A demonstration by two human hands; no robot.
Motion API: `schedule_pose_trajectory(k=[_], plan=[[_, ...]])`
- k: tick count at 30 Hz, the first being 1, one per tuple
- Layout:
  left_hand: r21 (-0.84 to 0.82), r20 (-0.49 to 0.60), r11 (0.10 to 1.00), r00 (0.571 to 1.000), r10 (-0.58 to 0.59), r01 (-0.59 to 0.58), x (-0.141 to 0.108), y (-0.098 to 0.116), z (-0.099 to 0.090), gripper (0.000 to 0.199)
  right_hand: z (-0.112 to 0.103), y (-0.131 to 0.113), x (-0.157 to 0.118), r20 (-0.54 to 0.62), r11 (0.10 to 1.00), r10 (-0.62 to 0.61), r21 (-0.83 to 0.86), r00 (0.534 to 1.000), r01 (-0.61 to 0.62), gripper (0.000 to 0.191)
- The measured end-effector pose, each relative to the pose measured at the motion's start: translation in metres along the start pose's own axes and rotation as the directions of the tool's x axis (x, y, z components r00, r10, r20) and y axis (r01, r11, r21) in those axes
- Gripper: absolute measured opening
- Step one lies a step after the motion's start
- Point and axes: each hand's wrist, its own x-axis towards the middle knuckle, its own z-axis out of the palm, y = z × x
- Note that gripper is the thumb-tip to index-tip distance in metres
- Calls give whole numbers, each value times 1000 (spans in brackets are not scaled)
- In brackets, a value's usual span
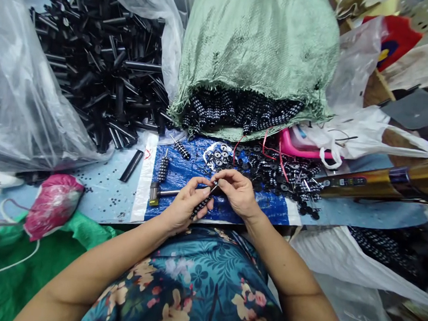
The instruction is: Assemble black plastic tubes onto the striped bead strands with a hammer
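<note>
Near the table's front edge, my left hand [189, 203] is closed around a black cylinder with white marks [200, 206], held at a slant. The fingertips of my right hand [238, 192] pinch the upper end of that cylinder, where a thin pin shows. Two similar marked cylinders with pins, one upright [163, 168] and one slanted [181, 149], lie on the blue sheet [269, 209] to the left. Beside my left hand lies a small hammer [155, 194]. Small black discs and pins [272, 172] are heaped to the right.
Black tubes [119, 95] fill a clear bag at the back left. A green woven sack [259, 41] holds many marked cylinders. One black tube [131, 166] lies left of the sheet. At right are a gold cylinder [366, 183] and white plastic bags [370, 127].
</note>
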Motion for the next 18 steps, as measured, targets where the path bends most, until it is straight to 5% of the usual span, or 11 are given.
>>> schedule_pose_trajectory(k=[4,7,9,11,14,16,18], plan=[[-21,-49,999,998,28,-29,2,-3,2,48,13,6,-10,8,998,-25,-56,1000,25,23],[-34,-87,996,993,85,-88,1,-2,0,54,2,0,-16,43,938,-131,-318,990,138,32],[-10,-100,991,986,131,-133,1,2,-4,51,-22,-8,-15,15,747,-269,-628,963,218,39],[18,-116,990,983,143,-142,1,6,-7,44,-52,-17,-11,-45,428,-390,-893,920,138,28],[-18,-152,994,983,100,-103,5,9,-9,42,-88,-25,-4,11,131,-336,-990,942,58,20],[-38,-159,995,984,83,-90,7,9,-8,43,-96,-27,-1,27,133,-353,-988,935,78,19],[-17,-141,996,986,86,-90,9,8,-7,43,-87,-27,-2,-27,318,-416,-941,909,117,21]])
